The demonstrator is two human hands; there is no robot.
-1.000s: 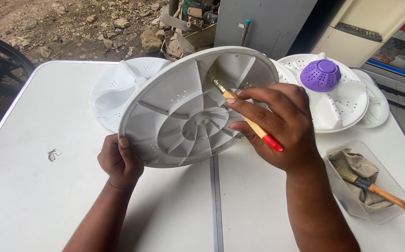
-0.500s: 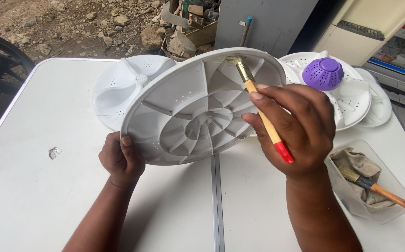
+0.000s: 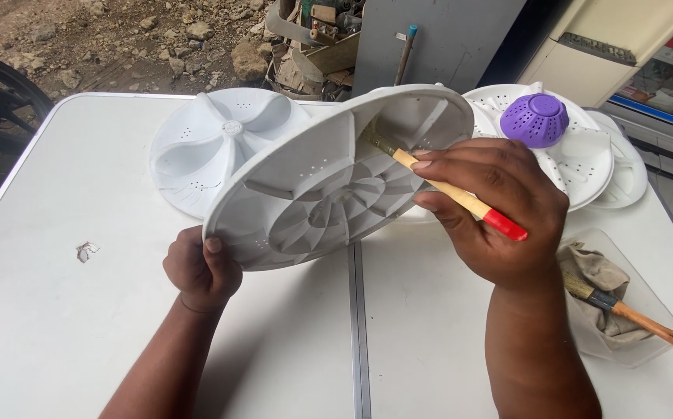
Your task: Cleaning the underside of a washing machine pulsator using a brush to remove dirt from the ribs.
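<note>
Head view. The ribbed white disc (image 3: 336, 182), a washer-style plate seen from its underside, is the landmark: it is tilted up over the middle of the white worktop (image 3: 65, 326), its near edge raised off the surface.

Left hand (image 3: 201, 268) sits at the disc's lower left rim, grip clamped on the edge, thumb over the face.

Right hand (image 3: 499, 209) is at the disc's right side, fingers closed around a small brush (image 3: 449, 190) with a yellow handle and red end. The bristle end lies in a channel between ribs, up and right of the hub.

Behind the disc to the left, a second white disc (image 3: 212, 143) lies flat, vanes up. Behind to the right, more white discs stacked, with a purple perforated cap (image 3: 534, 120) on top. Right of the disc and nearer, a clear tray (image 3: 647, 310) holds a rag and another brush (image 3: 635, 316).

Judgement: brushing the ribbed underside is the step in hand. The next stroke calls for a steady left hold and the bristles kept inside the channel.
</note>
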